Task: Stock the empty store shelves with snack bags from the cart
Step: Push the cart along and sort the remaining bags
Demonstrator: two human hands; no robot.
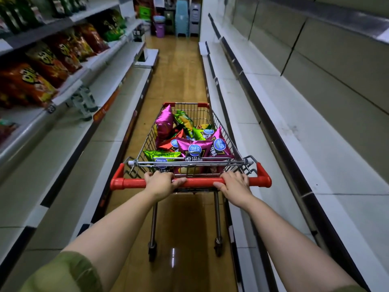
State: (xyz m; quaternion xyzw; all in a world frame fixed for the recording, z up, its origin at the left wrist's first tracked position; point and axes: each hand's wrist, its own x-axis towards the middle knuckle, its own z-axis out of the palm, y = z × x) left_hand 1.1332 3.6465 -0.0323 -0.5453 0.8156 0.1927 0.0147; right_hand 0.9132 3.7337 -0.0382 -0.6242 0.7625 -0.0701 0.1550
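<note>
A wire shopping cart [223, 131] with a red handle bar [197, 182] stands in the aisle straight ahead of me. Its basket holds several snack bags [194, 147] in pink, green and red. My left hand [162, 183] grips the handle left of centre. My right hand [234, 184] grips it right of centre. Bare white shelves [280, 127] run along the right side of the aisle. Lower shelves [69, 157] on the left are bare too.
Upper left shelves carry red and green snack bags [42, 68] and dark bottles [19, 15]. A pack of water bottles [84, 102] sits on a left shelf. Stacked plastic stools [182, 17] and a purple bin [159, 28] stand at the aisle's far end. The floor is glossy brown.
</note>
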